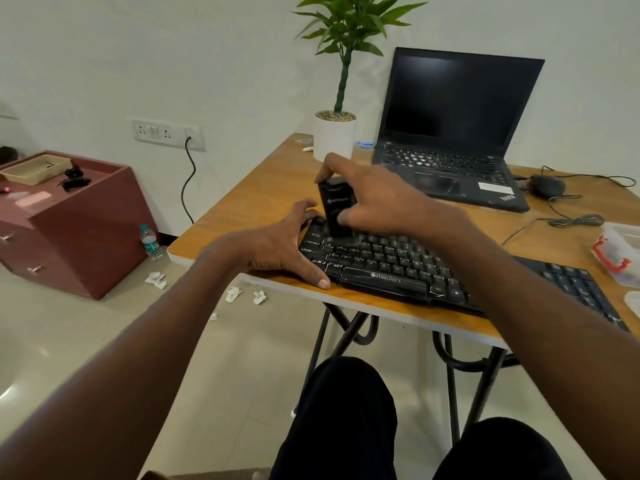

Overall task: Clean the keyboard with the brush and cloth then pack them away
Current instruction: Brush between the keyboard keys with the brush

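A black keyboard (391,271) lies along the near edge of the wooden table (249,206). My right hand (374,199) grips a black brush tool (334,206) that stands upright, its bristle end down on the keys at the keyboard's left part. My left hand (280,247) holds the keyboard's left end, thumb along the front edge and fingers curled at the far corner. No cloth shows plainly in view.
An open laptop (453,133) sits at the back right, with a potted plant (334,133) to its left and a mouse (547,185) with a cable. A clear plastic box (620,251) is at the right edge. Paper scraps litter the floor; a maroon cabinet (69,220) stands left.
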Tool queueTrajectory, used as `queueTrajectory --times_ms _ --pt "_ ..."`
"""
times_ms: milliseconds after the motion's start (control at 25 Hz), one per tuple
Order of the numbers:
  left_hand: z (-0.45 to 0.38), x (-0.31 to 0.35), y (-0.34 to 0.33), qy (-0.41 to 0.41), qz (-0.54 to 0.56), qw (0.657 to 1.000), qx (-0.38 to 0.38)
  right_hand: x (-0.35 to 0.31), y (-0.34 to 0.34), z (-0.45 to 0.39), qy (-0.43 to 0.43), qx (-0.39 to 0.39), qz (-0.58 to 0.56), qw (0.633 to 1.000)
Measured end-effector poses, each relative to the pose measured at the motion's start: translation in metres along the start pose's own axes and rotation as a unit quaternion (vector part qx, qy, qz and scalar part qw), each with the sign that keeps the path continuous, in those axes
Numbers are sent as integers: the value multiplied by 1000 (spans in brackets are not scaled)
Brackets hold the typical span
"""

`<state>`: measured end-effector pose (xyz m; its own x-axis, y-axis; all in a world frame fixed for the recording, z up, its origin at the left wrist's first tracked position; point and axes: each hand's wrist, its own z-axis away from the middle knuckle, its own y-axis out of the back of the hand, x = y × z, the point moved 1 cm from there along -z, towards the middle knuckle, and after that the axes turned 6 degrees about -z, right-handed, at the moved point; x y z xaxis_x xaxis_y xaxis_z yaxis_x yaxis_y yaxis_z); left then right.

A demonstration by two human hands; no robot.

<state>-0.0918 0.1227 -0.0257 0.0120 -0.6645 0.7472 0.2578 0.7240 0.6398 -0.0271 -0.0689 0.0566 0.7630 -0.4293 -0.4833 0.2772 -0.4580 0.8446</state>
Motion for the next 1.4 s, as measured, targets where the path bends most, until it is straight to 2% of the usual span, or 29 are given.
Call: queueTrajectory --times_ms 160,360,400,520,640,760,840,960,1160,1240,1320,1400 --pt "1 4 0 -8 6 1000 -12 4 -13 2 -13 89 -58 994" --pt "2 5 1 10 -3 1000 -18 14 7 10 -125 45 25 991" --pt "2 5 1 10 -4 1000 -18 10 8 10 -126 52 29 990" --pt "2 5 1 0 -7 1000 -14 -6 -7 16 -50 87 -41 994" --pt "1 3 1 1 -9 1000 -14 -5 -7 30 -19 46 -19 999" --pt "2 4 1 1 -15 1000 -17 1 17 34 -67 -14 61 996" --pt "2 5 1 2 -20 1000 -16 -2 21 33 -71 14 86 994" --pt "1 6 1 5 -19 1000 -13 -1 6 36 -48 52 -4 997" --pt "2 7 2 10 -39 999 -25 18 15 42 -126 70 17 989" --pt "2 8 1 13 -34 999 -25 19 11 42 -124 117 -52 984" --pt "-1 10 -6 0 -42 998 36 21 1 41 -116 151 -106 976" --pt "-3 10 -19 -18 -93 982 163 26 -9 41 -101 158 -100 977"
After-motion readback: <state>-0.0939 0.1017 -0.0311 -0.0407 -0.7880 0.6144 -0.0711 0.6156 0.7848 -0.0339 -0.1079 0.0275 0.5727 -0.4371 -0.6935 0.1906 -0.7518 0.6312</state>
